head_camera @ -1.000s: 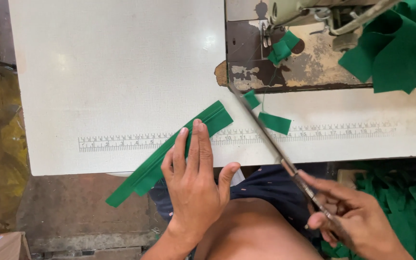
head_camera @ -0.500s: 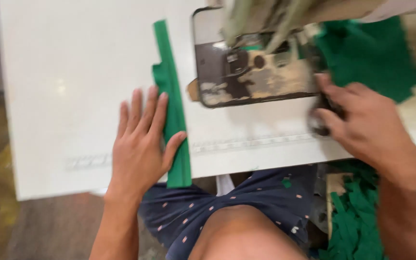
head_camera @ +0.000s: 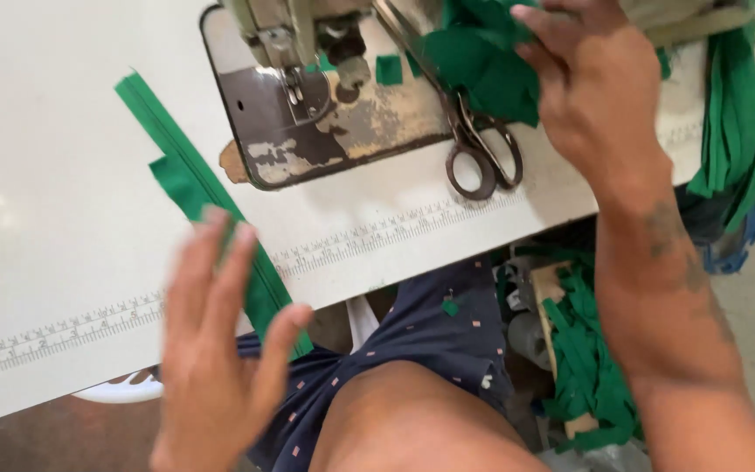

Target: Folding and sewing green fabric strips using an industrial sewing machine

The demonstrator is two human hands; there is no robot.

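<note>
White sewing table (head_camera: 63, 131) — scissors (head_camera: 474, 149) lying beside the machine (head_camera: 308, 52). Left hand (head_camera: 216, 350) spread above a green strip (head_camera: 194, 188); right hand (head_camera: 587, 87) grasps green cloth (head_camera: 474, 61).

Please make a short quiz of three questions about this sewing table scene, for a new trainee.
1. True or false: the scissors lie on the table, in no hand.
2. Which hand touches the green fabric pile?
A. left hand
B. right hand
3. Fill in: the long green strip crosses the printed ____ at the table edge.

Key: 1 true; 2 B; 3 ruler.
</note>
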